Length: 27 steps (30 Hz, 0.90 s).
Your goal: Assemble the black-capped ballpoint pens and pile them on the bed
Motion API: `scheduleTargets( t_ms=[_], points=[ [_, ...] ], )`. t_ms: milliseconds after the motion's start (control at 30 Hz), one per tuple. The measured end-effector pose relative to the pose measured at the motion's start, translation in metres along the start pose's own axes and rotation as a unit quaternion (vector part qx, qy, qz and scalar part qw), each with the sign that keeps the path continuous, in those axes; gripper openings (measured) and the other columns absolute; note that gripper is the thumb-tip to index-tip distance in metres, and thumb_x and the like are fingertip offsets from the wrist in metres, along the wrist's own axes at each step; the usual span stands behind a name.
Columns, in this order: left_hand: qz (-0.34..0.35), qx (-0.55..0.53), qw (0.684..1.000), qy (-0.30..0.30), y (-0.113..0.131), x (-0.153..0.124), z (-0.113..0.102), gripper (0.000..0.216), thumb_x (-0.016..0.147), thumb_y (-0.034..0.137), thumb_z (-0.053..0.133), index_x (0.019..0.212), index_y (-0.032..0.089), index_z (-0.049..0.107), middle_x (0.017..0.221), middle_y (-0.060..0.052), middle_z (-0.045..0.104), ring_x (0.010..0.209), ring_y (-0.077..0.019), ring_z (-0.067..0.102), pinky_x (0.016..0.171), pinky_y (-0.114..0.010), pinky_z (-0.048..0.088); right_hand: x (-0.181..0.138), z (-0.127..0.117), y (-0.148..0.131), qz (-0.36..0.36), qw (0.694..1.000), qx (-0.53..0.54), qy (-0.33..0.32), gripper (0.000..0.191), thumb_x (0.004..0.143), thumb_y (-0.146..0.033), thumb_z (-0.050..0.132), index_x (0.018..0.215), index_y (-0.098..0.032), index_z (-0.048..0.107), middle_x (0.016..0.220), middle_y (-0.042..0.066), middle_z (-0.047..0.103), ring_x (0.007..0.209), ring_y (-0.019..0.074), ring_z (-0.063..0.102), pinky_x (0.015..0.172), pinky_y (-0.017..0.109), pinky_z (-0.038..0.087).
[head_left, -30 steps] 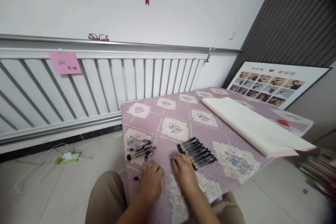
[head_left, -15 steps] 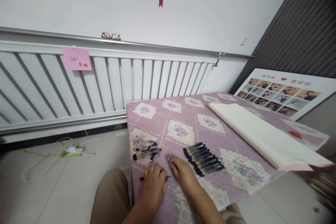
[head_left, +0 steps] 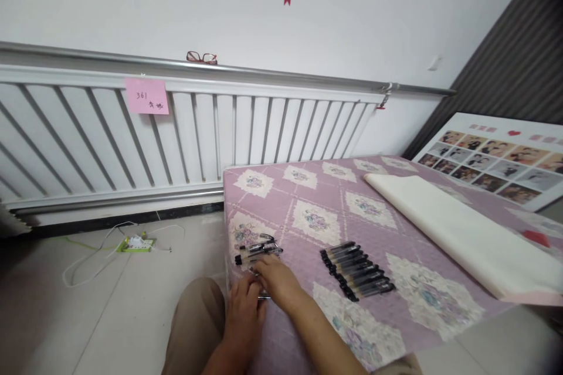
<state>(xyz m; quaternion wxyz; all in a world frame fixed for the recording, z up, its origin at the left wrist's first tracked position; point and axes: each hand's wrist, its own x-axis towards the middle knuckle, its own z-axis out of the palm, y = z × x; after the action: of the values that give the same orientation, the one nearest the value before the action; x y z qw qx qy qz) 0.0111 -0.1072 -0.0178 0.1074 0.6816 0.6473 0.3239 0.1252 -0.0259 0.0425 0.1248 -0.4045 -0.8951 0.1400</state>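
My left hand (head_left: 243, 304) is closed around a black gel pen (head_left: 264, 297) near the front left edge of the table; only the pen's end shows past the fingers. Just above and touching it, my right hand (head_left: 279, 282) reaches across with its fingers pinched together; what they hold is hidden. Beyond my fingertips lies a small loose pile of black and clear pens (head_left: 258, 253), partly covered by the right hand. To the right, several similar pens (head_left: 358, 270) lie side by side in a slanted row.
A purple flowered cloth (head_left: 303, 258) covers the table. A folded cream sheet (head_left: 444, 234) lies along its right side, with a photo board (head_left: 497, 158) behind. A white radiator (head_left: 255, 129) runs along the wall. A power strip (head_left: 137, 244) with cables is on the floor at left.
My right hand has moved left, away from the pen row, to meet my left hand by the loose pile. The pen in my left hand is now more hidden. The view has shifted slightly.
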Motion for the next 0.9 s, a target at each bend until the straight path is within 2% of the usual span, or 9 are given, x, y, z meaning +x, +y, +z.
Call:
scheduleTargets(
  t_ms=[100,233,333,433,633,800,900],
  points=[
    [-0.002,-0.020,1.000,-0.005,-0.009,0.005,-0.003,0.029,0.076,0.011,0.051,0.100,0.022,0.061,0.111,-0.007,0.057,0.107,-0.0251,0.052,0.094,-0.043,0.041,-0.011,-0.008,0.005,0.021,0.999,0.033,0.031,0.020,0.081,-0.012,0.059,0.098,-0.021,0.062,0.105,0.006,0.062,0.100,0.0200,0.055,0.087,0.029,0.042],
    [0.003,-0.032,0.999,-0.036,-0.018,0.010,-0.012,0.027,0.074,0.013,0.053,0.098,0.022,0.062,0.109,-0.006,0.058,0.104,-0.0243,0.053,0.090,-0.040,0.042,-0.046,-0.020,0.019,0.090,0.992,0.074,0.052,0.020,0.078,-0.014,0.061,0.096,-0.022,0.061,0.101,0.006,0.062,0.098,0.0212,0.057,0.084,0.029,0.044],
    [0.011,-0.026,0.998,-0.060,-0.020,0.010,-0.018,0.022,0.075,0.015,0.056,0.094,0.023,0.063,0.106,-0.005,0.059,0.102,-0.0242,0.053,0.088,-0.039,0.042,-0.073,-0.017,0.028,0.133,0.988,0.072,0.037,0.023,0.076,-0.015,0.062,0.097,-0.022,0.062,0.098,0.006,0.062,0.095,0.0223,0.059,0.080,0.030,0.046],
    [0.013,-0.011,0.997,-0.076,-0.020,0.011,-0.021,0.015,0.078,0.016,0.054,0.087,0.023,0.064,0.097,-0.005,0.060,0.096,-0.0234,0.054,0.086,-0.037,0.043,-0.086,-0.005,0.033,0.142,0.987,0.072,0.034,0.025,0.073,-0.010,0.059,0.095,-0.023,0.062,0.097,0.006,0.062,0.092,0.0213,0.059,0.080,0.029,0.045],
    [0.025,-0.005,0.996,-0.081,-0.026,0.022,-0.016,0.017,0.083,0.014,0.050,0.087,0.022,0.064,0.097,-0.004,0.060,0.094,-0.0212,0.055,0.084,-0.035,0.043,-0.069,0.008,0.036,0.142,0.987,0.049,0.050,0.019,0.075,-0.006,0.051,0.081,-0.021,0.061,0.085,0.003,0.060,0.082,0.0180,0.058,0.074,0.026,0.044],
    [0.032,-0.004,0.997,-0.070,-0.031,0.035,-0.010,0.018,0.085,0.014,0.049,0.090,0.022,0.064,0.097,-0.004,0.060,0.096,-0.0207,0.055,0.086,-0.034,0.043,-0.050,0.002,0.040,0.136,0.988,0.031,0.070,0.016,0.080,-0.009,0.049,0.081,-0.020,0.061,0.085,0.005,0.059,0.083,0.0184,0.057,0.075,0.026,0.044],
    [0.037,-0.002,0.997,-0.062,-0.032,0.039,-0.008,0.018,0.085,0.012,0.048,0.090,0.021,0.063,0.098,-0.004,0.061,0.096,-0.0206,0.055,0.086,-0.034,0.042,-0.050,0.000,0.041,0.130,0.989,0.033,0.068,0.014,0.077,-0.010,0.054,0.084,-0.020,0.062,0.087,0.004,0.060,0.086,0.0190,0.057,0.077,0.026,0.044]
  ],
)
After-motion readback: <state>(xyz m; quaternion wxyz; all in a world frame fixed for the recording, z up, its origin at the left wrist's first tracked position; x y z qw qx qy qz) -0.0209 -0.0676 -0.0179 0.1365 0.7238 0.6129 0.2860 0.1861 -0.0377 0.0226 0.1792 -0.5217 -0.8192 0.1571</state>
